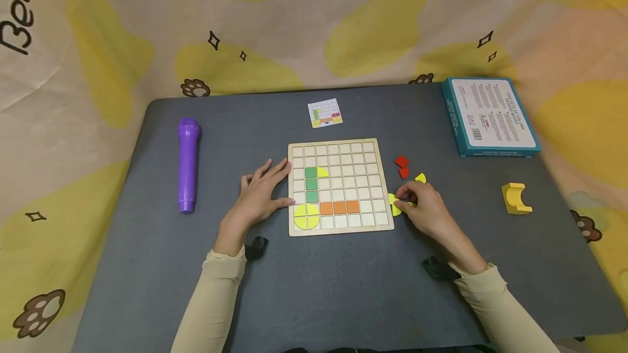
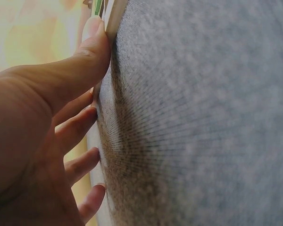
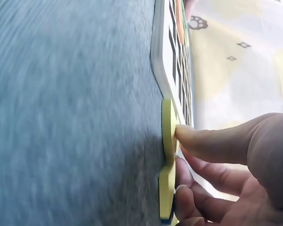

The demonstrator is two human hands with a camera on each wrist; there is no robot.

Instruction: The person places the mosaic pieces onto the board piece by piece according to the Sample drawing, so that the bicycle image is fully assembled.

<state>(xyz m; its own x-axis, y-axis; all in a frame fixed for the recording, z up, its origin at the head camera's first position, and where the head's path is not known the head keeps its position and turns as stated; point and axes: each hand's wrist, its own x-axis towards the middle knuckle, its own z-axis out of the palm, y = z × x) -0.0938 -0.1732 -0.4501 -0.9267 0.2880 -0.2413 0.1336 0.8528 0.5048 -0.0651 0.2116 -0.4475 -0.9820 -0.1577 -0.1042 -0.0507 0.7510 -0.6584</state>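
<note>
A wooden grid board (image 1: pixel 338 140) lies in the middle of the table. On its left edge rests my left hand (image 1: pixel 262 192), fingers spread and thumb at the rim; the left wrist view has the thumb (image 2: pixel 92 47) on the edge. Green squares (image 1: pixel 311 184), a row of orange squares (image 1: pixel 339 207), a lone yellow quarter-circle (image 1: pixel 322 171) and a yellow circle of quarter pieces (image 1: pixel 306 217) sit in the grid. Beside the right edge, my right hand (image 1: pixel 426 206) has curled fingers and thumb on a yellow piece (image 3: pixel 168 127), low over the table. Another yellow piece (image 3: pixel 166 193) lies under the fingertips.
Two red pieces (image 1: pixel 402 166) and a yellow piece (image 1: pixel 420 177) lie beyond my right hand. A pattern card (image 1: pixel 325 113) is behind the board. A purple microphone-shaped tube (image 1: pixel 187 165) lies left; a teal box (image 1: pixel 493 116) and a yellow curved block (image 1: pixel 515 199) stand right.
</note>
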